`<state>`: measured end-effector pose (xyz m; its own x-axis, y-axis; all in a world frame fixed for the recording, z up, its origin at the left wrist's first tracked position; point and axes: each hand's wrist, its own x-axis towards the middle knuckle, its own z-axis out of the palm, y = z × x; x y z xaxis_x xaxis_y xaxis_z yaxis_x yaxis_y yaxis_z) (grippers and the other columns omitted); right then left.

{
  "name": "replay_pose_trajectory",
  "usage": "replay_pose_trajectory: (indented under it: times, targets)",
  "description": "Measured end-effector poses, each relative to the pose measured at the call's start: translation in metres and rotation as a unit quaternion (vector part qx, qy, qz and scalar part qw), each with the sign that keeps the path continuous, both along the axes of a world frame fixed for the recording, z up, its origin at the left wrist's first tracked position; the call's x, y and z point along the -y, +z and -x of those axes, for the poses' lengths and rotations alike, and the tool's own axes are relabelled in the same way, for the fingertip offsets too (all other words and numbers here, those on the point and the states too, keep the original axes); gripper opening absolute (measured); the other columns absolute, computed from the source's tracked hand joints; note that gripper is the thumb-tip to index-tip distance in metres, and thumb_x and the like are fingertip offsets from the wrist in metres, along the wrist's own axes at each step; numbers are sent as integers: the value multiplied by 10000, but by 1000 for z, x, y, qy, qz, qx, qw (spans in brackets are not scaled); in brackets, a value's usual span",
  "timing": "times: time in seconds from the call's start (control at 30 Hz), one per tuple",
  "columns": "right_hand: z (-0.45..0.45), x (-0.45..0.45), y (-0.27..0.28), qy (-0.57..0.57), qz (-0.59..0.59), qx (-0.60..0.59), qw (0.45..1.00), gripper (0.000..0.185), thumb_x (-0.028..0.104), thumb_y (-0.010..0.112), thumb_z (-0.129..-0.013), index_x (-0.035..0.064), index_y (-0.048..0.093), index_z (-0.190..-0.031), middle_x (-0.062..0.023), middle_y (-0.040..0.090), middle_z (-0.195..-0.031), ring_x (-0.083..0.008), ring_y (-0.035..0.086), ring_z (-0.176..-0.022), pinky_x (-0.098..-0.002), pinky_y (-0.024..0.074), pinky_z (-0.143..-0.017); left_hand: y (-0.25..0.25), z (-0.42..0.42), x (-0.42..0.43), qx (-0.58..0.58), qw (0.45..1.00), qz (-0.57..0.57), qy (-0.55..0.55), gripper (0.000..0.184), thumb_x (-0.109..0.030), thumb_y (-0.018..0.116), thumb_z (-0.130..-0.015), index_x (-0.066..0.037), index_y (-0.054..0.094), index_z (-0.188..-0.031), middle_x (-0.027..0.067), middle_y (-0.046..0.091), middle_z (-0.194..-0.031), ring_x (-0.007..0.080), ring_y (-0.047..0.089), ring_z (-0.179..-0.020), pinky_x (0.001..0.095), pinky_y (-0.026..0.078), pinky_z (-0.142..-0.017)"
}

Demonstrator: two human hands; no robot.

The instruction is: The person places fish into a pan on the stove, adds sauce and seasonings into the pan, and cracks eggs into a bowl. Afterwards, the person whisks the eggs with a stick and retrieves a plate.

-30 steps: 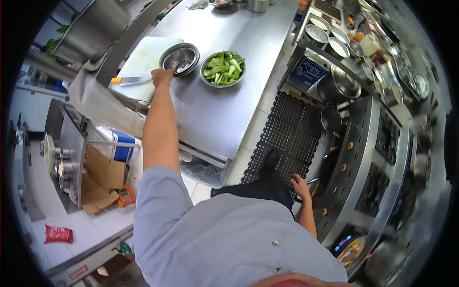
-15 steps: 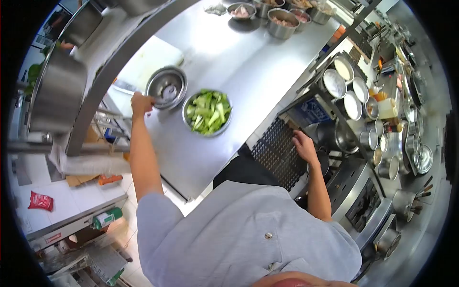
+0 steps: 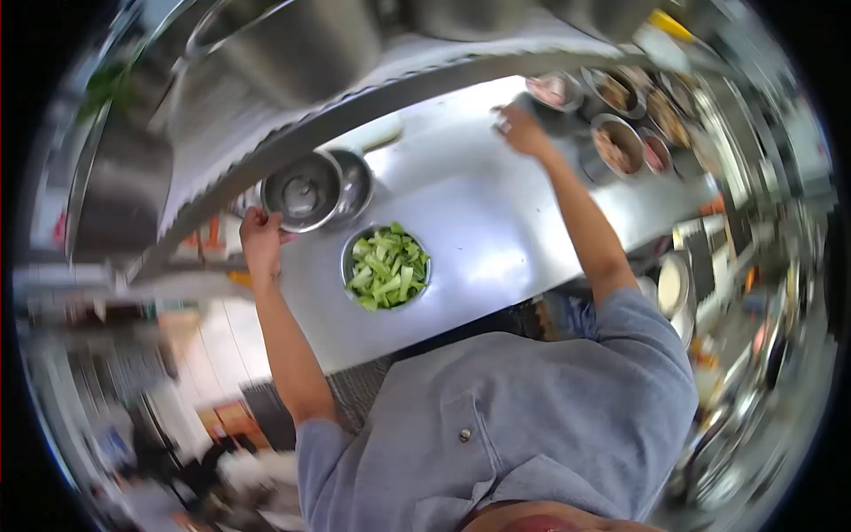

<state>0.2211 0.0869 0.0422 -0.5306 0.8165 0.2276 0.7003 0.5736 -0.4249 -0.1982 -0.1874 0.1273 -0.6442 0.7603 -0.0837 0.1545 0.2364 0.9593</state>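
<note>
My left hand [image 3: 262,244] grips the near-left rim of a steel bowl [image 3: 301,191], tilted and lifted partly over a second steel bowl [image 3: 355,184]. Right of them and nearer to me, a bowl of chopped green vegetables [image 3: 387,266] stands on the steel table [image 3: 483,239]. My right hand [image 3: 521,129] is stretched over the far part of the table, left of the bowls of meat, with its fingers apart and nothing visible in them.
A bowl of pale meat [image 3: 554,89] and a pot of meat [image 3: 618,145] stand at the far right among several others. A shelf edge [image 3: 355,93] with large pots [image 3: 301,53] crosses above the table. A white board [image 3: 368,135] lies partly under it.
My left hand has lifted one steel bowl off another, which now shows behind it. My right hand has risen from beside my body to over the far table. The view has turned right.
</note>
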Motion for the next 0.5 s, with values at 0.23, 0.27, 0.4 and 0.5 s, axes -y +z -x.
replay_pose_trajectory:
  times: [0.23,0.27,0.4,0.5]
  targets:
    - [-8,-214,-19,-37,-54,354,933,241,237,607,-814,67,618,-985,-192,616,-983,-381,589,-877,-452,467,-762,16,-80,110,95,973,-10,210,112,-33,540,-819,-34,474,-728,20,501,-664,102,538,-528,277,554,-474]
    - [-3,-224,-28,-33,-47,361,931,240,235,606,-814,67,618,-984,-192,617,-981,-382,589,-876,-453,467,-762,22,-91,119,80,970,-9,227,121,-26,532,-817,-35,471,-713,21,499,-663,97,534,-526,275,555,-473]
    - [20,-243,-48,-18,-38,375,926,233,227,603,-812,65,619,-978,-192,619,-970,-385,589,-872,-455,467,-761,22,-110,137,47,949,-26,309,116,-3,526,-806,-31,463,-712,26,499,-665,98,547,-549,265,564,-493]
    - [25,-246,-54,-15,-49,357,933,227,221,600,-812,64,620,-974,-191,621,-962,-388,588,-869,-457,466,-761,34,-125,123,46,944,-55,323,77,10,527,-806,-23,458,-802,54,539,-752,127,589,-599,269,574,-517]
